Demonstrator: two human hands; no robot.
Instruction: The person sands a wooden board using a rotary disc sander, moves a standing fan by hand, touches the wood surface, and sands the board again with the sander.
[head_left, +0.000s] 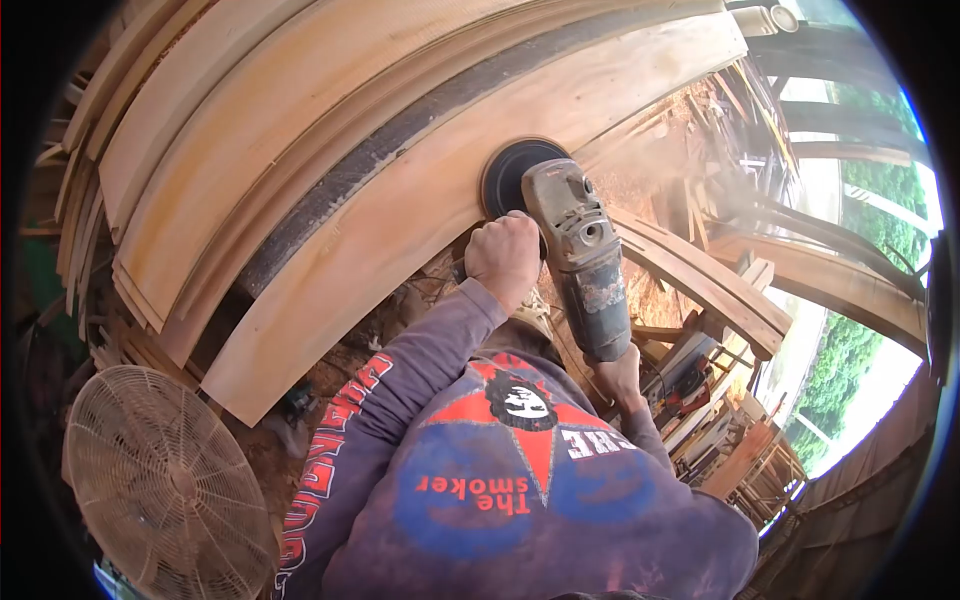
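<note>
A large worn angle grinder [590, 265] with a round black sanding disc [500, 182] rests against a long pale wooden board [400, 205]. My left hand [505, 258] is closed in a fist at the side of the grinder's head, round a side handle that the fingers mostly hide. Lower down, my right hand [618, 375] wraps the rear end of the grinder's body; part of that hand is out of sight behind the tool. The disc lies over the near half of the board, and dust hangs in the air to its right.
Behind the board runs a dark beam [340, 180], with wide stacked planks [240, 130] beyond it. A round fan [175, 485] stands at lower left. Timber beams [700, 275] and wood scraps lie to the right, above a floor strewn with sawdust.
</note>
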